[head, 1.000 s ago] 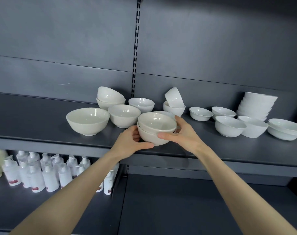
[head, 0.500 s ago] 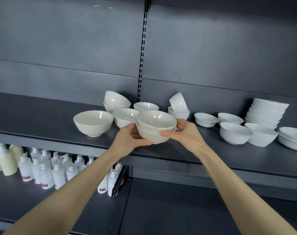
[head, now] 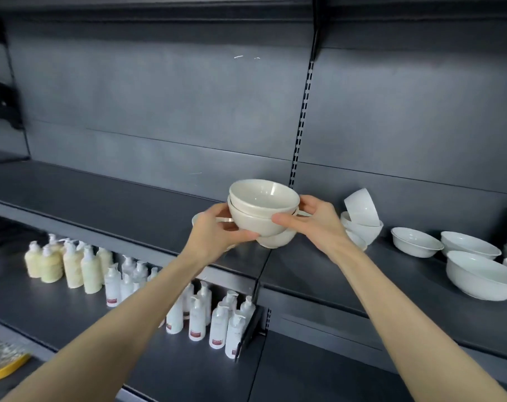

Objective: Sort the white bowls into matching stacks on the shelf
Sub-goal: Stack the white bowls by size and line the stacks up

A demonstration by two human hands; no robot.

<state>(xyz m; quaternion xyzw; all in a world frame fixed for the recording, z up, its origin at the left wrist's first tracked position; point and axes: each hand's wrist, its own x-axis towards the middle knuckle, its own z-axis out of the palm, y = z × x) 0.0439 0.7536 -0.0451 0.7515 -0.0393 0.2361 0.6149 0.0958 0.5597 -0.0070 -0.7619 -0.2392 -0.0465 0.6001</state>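
Two nested off-white bowls (head: pixel 261 207) hang in the air above the dark shelf (head: pixel 116 204). My left hand (head: pixel 214 236) grips the stack from the left and below. My right hand (head: pixel 313 221) holds it from the right, thumb across the lower bowl's front. Parts of other bowls (head: pixel 275 240) show behind and under the held stack, mostly hidden by it and my hands. To the right stands a short pile with a tilted bowl on top (head: pixel 361 204). Further right sit a small bowl (head: pixel 416 242) and larger white bowls (head: pixel 481 275).
The left stretch of the dark shelf lies bare beside the stack. On the lower shelf stand several cream pump bottles (head: pixel 72 265) and white pump bottles (head: pixel 197 311). A slotted upright (head: pixel 301 120) runs up the back panel. A yellow tray edge (head: pixel 3 369) shows at bottom left.
Both hands have lifted the two stacked bowls off the shelf and carried them up and to the left. The view has swung left, so the right-hand bowls sit nearer the frame edge.
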